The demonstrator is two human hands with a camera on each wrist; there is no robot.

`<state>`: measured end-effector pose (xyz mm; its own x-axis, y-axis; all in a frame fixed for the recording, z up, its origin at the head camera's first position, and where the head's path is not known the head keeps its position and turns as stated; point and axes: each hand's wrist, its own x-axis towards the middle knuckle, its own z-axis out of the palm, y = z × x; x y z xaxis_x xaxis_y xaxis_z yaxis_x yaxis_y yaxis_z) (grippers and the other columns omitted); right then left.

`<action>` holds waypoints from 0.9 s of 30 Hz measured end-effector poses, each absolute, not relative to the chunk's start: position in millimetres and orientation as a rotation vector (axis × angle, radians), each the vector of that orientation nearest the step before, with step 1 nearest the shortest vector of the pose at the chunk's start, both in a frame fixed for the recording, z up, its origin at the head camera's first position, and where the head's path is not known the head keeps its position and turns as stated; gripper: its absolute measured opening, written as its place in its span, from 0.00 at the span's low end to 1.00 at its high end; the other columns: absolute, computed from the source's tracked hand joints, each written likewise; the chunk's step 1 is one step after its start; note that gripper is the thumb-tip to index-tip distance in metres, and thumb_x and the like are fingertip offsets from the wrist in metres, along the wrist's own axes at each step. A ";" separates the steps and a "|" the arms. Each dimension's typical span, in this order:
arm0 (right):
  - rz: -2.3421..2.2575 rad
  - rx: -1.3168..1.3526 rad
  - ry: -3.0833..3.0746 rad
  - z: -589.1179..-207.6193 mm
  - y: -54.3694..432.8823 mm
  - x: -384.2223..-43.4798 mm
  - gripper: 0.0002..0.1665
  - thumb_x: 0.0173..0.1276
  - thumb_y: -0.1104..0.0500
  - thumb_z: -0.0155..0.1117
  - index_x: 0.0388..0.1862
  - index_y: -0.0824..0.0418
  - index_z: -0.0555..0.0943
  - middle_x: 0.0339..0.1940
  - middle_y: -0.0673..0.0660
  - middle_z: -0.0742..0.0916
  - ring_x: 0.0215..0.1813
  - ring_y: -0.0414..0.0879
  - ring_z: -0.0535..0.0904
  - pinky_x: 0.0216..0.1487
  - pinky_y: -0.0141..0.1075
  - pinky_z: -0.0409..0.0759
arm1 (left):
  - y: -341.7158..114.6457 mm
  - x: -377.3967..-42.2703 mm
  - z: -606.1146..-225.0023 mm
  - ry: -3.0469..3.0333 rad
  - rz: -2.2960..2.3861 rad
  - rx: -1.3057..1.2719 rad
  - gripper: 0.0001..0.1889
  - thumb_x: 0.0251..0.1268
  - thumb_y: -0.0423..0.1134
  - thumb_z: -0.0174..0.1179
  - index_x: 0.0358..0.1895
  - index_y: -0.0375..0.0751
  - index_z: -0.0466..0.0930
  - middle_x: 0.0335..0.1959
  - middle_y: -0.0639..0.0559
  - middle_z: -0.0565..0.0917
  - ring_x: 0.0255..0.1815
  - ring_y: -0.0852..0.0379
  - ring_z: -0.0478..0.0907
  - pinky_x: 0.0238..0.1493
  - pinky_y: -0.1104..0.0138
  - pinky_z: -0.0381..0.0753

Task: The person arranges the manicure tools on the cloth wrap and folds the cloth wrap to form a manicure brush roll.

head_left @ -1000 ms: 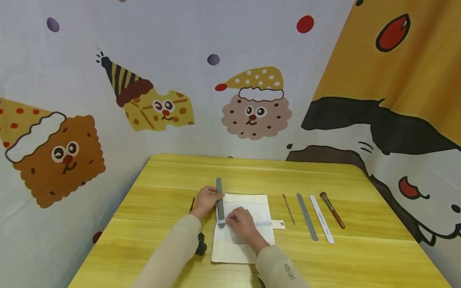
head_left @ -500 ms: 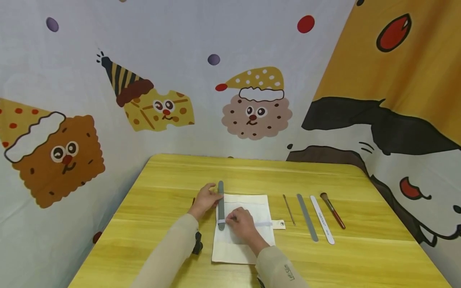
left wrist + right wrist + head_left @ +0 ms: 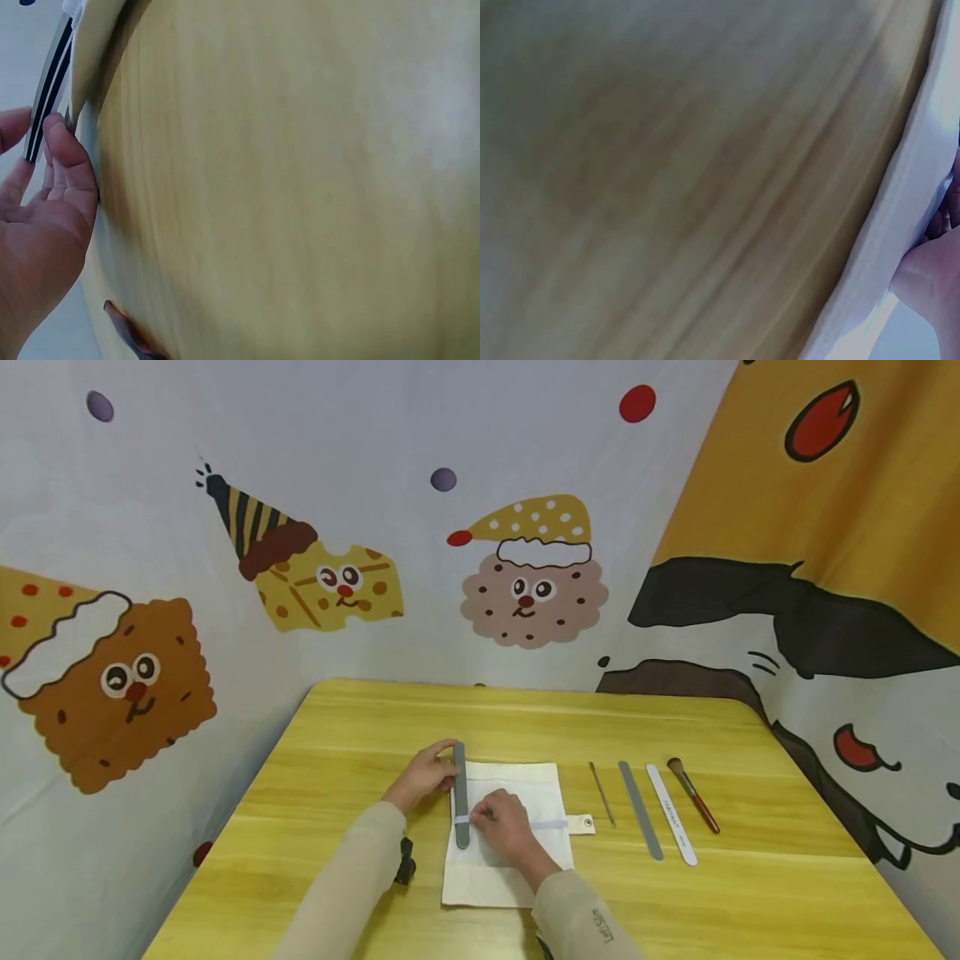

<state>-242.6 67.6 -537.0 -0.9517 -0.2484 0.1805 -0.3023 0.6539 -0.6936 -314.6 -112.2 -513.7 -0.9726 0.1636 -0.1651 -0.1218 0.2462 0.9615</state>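
Head view: held grey file (image 3: 461,793) has slid farther under strap (image 3: 462,819).

Left sleeve (image 3: 330,877) — long, pale beige, lightly creased cloth, plain on the side in view, reaching to the wrist. Right sleeve (image 3: 573,906) — same beige, same length, marked near the cuff with small dark lettering (image 3: 602,927), too small to read with certainty. Black fitting (image 3: 405,862), small and angular, at the left sleeve's edge; dark sliver (image 3: 543,947) beside the right. Left hand (image 3: 422,779) and right hand (image 3: 506,827): bare.
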 end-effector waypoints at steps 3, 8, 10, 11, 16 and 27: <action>1.180 0.469 -2.798 -535.7 67.8 -242.9 0.04 0.64 0.61 0.69 0.29 0.58 0.84 0.35 0.49 0.79 0.39 0.46 0.70 0.42 0.40 0.68 | -112.3 -313.4 -512.5 2.301 1.763 0.034 0.30 0.66 0.28 0.60 0.72 0.41 0.67 0.29 0.45 0.80 0.27 0.55 0.75 0.30 0.66 0.75; 1.172 0.479 -2.794 -535.0 67.9 -242.8 0.05 0.64 0.61 0.69 0.28 0.58 0.84 0.35 0.49 0.80 0.39 0.46 0.70 0.43 0.40 0.68 | -115.1 -310.0 -510.6 2.299 1.733 0.068 0.31 0.67 0.30 0.61 0.73 0.41 0.65 0.31 0.45 0.80 0.29 0.54 0.77 0.31 0.66 0.76; 1.173 0.487 -2.786 -534.7 68.1 -242.8 0.04 0.64 0.62 0.69 0.28 0.58 0.85 0.35 0.50 0.80 0.40 0.47 0.71 0.43 0.40 0.68 | -116.7 -306.9 -509.1 2.298 1.726 0.090 0.31 0.65 0.29 0.61 0.72 0.39 0.65 0.29 0.44 0.80 0.29 0.53 0.77 0.30 0.65 0.76; 1.171 0.493 -2.783 -534.5 68.2 -242.8 0.04 0.63 0.62 0.70 0.28 0.58 0.85 0.35 0.50 0.80 0.40 0.47 0.71 0.43 0.41 0.68 | -117.2 -305.7 -508.5 2.294 1.721 0.097 0.31 0.65 0.29 0.62 0.72 0.38 0.66 0.28 0.44 0.79 0.29 0.52 0.77 0.30 0.65 0.75; 1.170 0.503 -2.787 -531.9 68.6 -242.3 0.04 0.63 0.62 0.69 0.28 0.59 0.84 0.35 0.50 0.80 0.40 0.48 0.71 0.44 0.42 0.68 | -116.1 -303.4 -506.3 2.296 1.656 0.156 0.29 0.67 0.31 0.62 0.71 0.36 0.66 0.33 0.44 0.80 0.30 0.52 0.78 0.31 0.64 0.76; 1.167 0.472 -2.794 -531.1 66.2 -240.7 0.05 0.64 0.61 0.69 0.28 0.58 0.84 0.35 0.50 0.79 0.39 0.47 0.71 0.43 0.42 0.67 | -114.0 -302.8 -502.3 2.331 1.607 0.209 0.31 0.64 0.26 0.63 0.71 0.34 0.66 0.36 0.44 0.77 0.29 0.53 0.76 0.27 0.66 0.72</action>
<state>-240.7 66.2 -531.1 -0.9497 -0.2512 0.1868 -0.3094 0.6629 -0.6817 -302.8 -114.0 -502.3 -0.9440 0.2868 -0.1633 -0.0506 0.3633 0.9303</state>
